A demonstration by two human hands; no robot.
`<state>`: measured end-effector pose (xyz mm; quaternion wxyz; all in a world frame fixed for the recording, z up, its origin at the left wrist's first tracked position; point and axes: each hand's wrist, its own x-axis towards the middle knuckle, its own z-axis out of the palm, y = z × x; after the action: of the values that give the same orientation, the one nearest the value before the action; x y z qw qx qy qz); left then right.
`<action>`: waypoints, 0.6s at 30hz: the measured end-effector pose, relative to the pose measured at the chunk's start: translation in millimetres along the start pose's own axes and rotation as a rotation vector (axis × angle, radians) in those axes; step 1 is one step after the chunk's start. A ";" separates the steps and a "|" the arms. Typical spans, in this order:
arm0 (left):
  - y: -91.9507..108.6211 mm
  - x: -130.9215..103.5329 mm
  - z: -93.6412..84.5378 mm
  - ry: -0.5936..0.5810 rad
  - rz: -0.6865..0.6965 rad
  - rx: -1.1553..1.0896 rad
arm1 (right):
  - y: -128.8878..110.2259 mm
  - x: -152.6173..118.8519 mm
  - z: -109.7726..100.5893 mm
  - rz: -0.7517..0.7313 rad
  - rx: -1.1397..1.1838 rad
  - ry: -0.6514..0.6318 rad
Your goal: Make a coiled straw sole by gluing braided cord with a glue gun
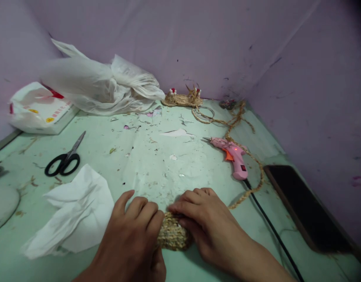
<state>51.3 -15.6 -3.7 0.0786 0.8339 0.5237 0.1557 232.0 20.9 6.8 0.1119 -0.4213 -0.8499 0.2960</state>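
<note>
At the front of the table lies a small, rounded piece of coiled straw braid [173, 232], between my two hands. My left hand [136, 223] is closed on its left end, with the thumb low at the side. My right hand [202, 219] pinches its upper right edge between thumb and fingers. Both hands cover parts of the piece. From behind my right wrist, a loose straw braid [258, 184] runs back past the glue gun to the far right. The pink glue gun [231, 153] lies on its side with a small light glowing.
Black-handled scissors [67, 158] and a crumpled white tissue [80, 207] lie on the left. A phone [306, 207] and the glue gun's black cord [274, 225] are on the right. Farther back sit a white plastic bag [106, 84], a box [48, 113] and a decorated straw piece [182, 100].
</note>
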 end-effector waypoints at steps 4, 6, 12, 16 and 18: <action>-0.6 0.5 0.2 -0.028 -0.012 -0.023 | -0.7 1.1 -1.1 -0.036 -0.016 -0.003; 0.2 1.5 -1.3 -0.025 -0.040 -0.030 | -0.6 1.6 -0.9 -0.042 -0.017 -0.004; 3.6 4.7 -8.0 -0.072 -0.067 -0.075 | 7.1 -4.2 -0.3 -0.055 0.124 0.147; 5.9 2.5 -13.1 -0.075 -0.039 -0.086 | 20.6 -13.3 -12.4 0.017 0.177 0.423; 6.7 0.4 -15.8 -0.082 -0.025 -0.082 | 28.5 -18.0 -21.1 0.064 0.115 0.571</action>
<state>51.7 -18.7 13.2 0.1358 0.8292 0.5234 0.1417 270.9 28.8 7.8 0.3608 -0.5071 -0.7522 0.2166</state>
